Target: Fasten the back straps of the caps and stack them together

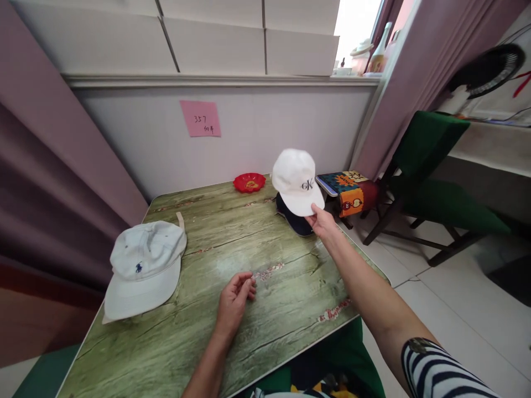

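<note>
My right hand [323, 222] is closed on the brim of a white baseball cap [293, 170] with dark letters on its front. That cap is at the far right of the table, over a dark navy cap [299, 225] that shows only in part beneath it. Whether the two caps touch, I cannot tell. My left hand [235, 301] rests near the middle of the green wood-patterned table [199, 309], fingers loosely curled and a little apart, holding nothing. A pale baseball cap [145, 260] with a small dark-blue emblem lies at the table's left side, its strap sticking out behind.
A red scalloped dish [249, 183] sits at the table's back edge by the wall. Past the right edge, a phone [326, 186] lies on a patterned cloth [352, 190]. Farther right stand a green chair [435, 149] and a black fan [493, 69].
</note>
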A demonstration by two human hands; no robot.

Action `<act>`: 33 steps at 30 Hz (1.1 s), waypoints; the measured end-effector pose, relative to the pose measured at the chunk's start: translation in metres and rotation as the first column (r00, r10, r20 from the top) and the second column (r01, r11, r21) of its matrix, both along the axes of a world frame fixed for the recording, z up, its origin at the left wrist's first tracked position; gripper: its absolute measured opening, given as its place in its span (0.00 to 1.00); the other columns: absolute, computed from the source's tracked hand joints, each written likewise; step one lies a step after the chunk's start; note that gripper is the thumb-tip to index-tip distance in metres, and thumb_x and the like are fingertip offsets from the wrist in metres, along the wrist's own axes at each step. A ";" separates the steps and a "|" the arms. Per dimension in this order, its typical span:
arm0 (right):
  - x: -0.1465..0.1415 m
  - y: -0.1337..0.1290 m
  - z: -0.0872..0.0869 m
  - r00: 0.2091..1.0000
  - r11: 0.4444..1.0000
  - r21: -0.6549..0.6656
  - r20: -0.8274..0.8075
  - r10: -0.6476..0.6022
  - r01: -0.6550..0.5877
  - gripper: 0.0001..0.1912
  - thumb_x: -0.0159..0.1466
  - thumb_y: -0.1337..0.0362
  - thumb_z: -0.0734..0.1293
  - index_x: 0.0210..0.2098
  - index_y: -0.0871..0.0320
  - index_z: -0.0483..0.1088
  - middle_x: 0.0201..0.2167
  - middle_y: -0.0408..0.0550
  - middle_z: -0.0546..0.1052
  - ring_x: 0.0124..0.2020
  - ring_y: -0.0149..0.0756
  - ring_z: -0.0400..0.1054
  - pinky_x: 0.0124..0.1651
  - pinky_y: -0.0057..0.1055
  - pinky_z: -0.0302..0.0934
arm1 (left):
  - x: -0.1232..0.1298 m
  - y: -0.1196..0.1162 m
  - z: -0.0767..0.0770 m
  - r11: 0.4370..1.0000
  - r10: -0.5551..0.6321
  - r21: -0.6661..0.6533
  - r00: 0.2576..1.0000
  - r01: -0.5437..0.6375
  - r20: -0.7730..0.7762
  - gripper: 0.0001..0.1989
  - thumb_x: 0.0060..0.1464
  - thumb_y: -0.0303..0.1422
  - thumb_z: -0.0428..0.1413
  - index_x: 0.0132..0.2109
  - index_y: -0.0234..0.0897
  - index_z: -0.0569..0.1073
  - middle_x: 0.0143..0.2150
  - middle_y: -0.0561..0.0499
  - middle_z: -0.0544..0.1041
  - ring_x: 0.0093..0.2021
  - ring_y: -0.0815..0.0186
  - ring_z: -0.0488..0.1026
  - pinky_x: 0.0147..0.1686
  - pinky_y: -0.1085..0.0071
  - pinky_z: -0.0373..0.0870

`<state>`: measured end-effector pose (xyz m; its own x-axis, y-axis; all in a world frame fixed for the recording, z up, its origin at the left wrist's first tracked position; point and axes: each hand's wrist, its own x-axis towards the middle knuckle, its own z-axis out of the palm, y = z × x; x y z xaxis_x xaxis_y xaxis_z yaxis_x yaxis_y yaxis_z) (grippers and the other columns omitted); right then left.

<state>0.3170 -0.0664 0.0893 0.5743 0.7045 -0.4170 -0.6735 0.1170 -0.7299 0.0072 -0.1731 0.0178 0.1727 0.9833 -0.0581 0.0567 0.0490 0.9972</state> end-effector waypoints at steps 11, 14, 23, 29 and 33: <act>0.012 -0.016 -0.049 0.997 0.998 -0.049 0.068 -0.040 0.044 0.02 0.63 0.69 0.68 0.35 0.58 0.70 0.27 0.43 0.80 0.29 0.29 0.76 0.34 0.27 0.74 | 0.002 -0.003 0.004 1.000 -0.013 -0.001 0.999 0.013 -0.050 0.18 0.53 0.44 0.59 0.44 0.35 0.74 0.34 0.48 0.77 0.30 0.66 0.72 0.32 0.70 0.70; 0.014 -0.029 -0.059 0.982 0.992 -0.121 0.188 -0.008 0.031 0.08 0.59 0.65 0.72 0.30 0.59 0.69 0.21 0.44 0.77 0.22 0.30 0.73 0.23 0.23 0.71 | 0.001 -0.003 0.004 1.000 -0.020 -0.001 0.998 0.020 -0.056 0.18 0.54 0.45 0.58 0.44 0.35 0.74 0.35 0.48 0.77 0.31 0.66 0.72 0.33 0.70 0.70; 0.028 -0.051 -0.068 0.822 0.890 -0.438 0.455 0.341 -0.127 0.20 0.59 0.50 0.70 0.25 0.62 0.68 0.21 0.55 0.78 0.19 0.32 0.71 0.18 0.24 0.64 | 0.000 -0.002 0.001 0.999 -0.047 0.025 0.997 0.049 -0.062 0.17 0.56 0.44 0.57 0.45 0.34 0.74 0.33 0.49 0.77 0.29 0.67 0.70 0.31 0.71 0.70; 0.043 -0.065 -0.055 0.570 0.866 -0.480 0.755 0.325 0.143 0.22 0.59 0.45 0.67 0.37 0.60 0.71 0.35 0.57 0.79 0.38 0.45 0.74 0.41 0.38 0.68 | 0.001 -0.002 0.000 0.997 -0.052 0.046 0.998 0.055 -0.046 0.17 0.56 0.43 0.57 0.44 0.34 0.74 0.33 0.49 0.77 0.30 0.67 0.71 0.31 0.71 0.70; 0.042 -0.044 -0.038 0.016 0.922 -0.305 0.951 0.310 0.237 0.42 0.55 0.42 0.69 0.60 0.60 0.60 0.60 0.63 0.67 0.61 0.52 0.61 0.61 0.46 0.54 | 0.003 -0.004 0.004 0.997 -0.054 0.042 0.996 0.057 -0.066 0.17 0.55 0.44 0.57 0.43 0.34 0.75 0.33 0.49 0.76 0.29 0.68 0.70 0.30 0.71 0.69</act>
<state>0.3590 -0.1101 0.0513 0.5808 0.7323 0.3557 0.7263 -0.2687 -0.6327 0.0100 -0.1766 0.0219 0.2242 0.9742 -0.0275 0.1222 -0.0001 0.9925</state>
